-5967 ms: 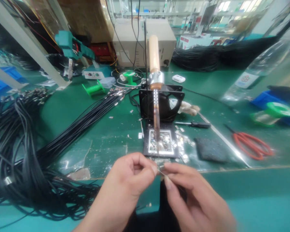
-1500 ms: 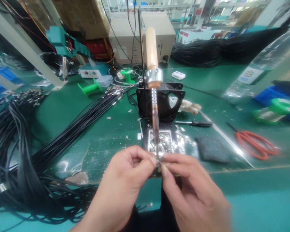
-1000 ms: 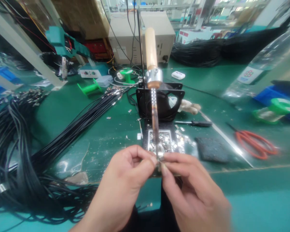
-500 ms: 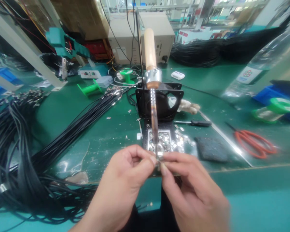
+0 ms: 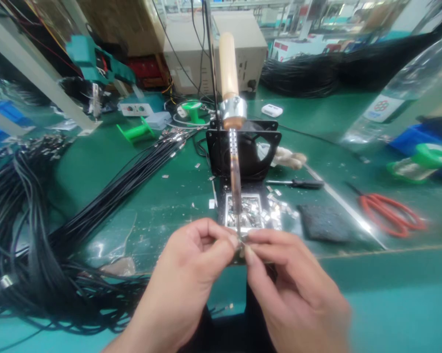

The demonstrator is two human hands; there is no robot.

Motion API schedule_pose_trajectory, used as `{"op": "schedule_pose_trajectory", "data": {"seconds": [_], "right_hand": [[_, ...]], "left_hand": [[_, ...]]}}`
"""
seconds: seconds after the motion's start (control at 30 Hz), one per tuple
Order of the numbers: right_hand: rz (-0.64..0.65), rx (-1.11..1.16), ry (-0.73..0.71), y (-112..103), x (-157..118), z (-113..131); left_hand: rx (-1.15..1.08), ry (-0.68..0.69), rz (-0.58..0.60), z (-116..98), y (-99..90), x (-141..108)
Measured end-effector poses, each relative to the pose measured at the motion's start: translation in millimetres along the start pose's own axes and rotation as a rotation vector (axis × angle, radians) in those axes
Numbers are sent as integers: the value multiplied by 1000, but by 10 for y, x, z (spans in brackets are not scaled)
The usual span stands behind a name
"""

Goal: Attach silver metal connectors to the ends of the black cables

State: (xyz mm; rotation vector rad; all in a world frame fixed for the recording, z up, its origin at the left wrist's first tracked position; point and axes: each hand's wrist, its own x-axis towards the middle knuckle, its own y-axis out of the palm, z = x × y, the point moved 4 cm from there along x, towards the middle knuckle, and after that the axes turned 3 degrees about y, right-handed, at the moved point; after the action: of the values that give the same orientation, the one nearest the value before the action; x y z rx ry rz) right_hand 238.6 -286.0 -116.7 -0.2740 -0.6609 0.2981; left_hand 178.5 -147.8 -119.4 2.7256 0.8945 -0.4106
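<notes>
A soldering iron (image 5: 235, 181) with a wooden handle (image 5: 228, 63) hangs tip-down in front of me, its tip ending between my hands. Thumb and finger of my left hand (image 5: 198, 264) are pinched together just left of the tip. On the other side, my right hand (image 5: 290, 279) makes a similar pinch, fingertips almost meeting the left ones. Whatever sits in the two pinches is too small and too covered to name. Right behind the fingertips lies a small tray (image 5: 226, 208) of little metal pieces, with more pieces scattered to its right.
A black fan (image 5: 213, 152) stands behind the iron. Bundles of black cables (image 5: 33, 245) fill the left side. To the right lie a dark sponge-like pad (image 5: 324, 223), a screwdriver (image 5: 307, 184), orange-handled scissors (image 5: 371, 211), a solder spool (image 5: 432, 156) and a plastic bottle (image 5: 386, 105).
Both hands keep nearly the same pinched pose at the iron's tip. The bench scene has shifted slightly in view; nothing is visibly taken or released.
</notes>
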Motion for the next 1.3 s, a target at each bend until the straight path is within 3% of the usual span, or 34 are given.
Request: {"op": "schedule_pose_trajectory", "data": {"seconds": [0.73,0.87,1.07,1.2,1.3], "right_hand": [[8,43,76,18,-57,-33],[-46,115,201,-60,-71,-58],[131,206,512,-100,-146,-80],[148,260,711,-75,-228,-54],[174,303,769,-50,-253,-12]], "left_hand": [[16,-16,40,25,-7,-59],[57,-26,116,76,-62,-104],[80,-65,224,140,-111,-181],[59,-82,261,159,-126,-246],[63,-76,259,165,-143,-293]]}}
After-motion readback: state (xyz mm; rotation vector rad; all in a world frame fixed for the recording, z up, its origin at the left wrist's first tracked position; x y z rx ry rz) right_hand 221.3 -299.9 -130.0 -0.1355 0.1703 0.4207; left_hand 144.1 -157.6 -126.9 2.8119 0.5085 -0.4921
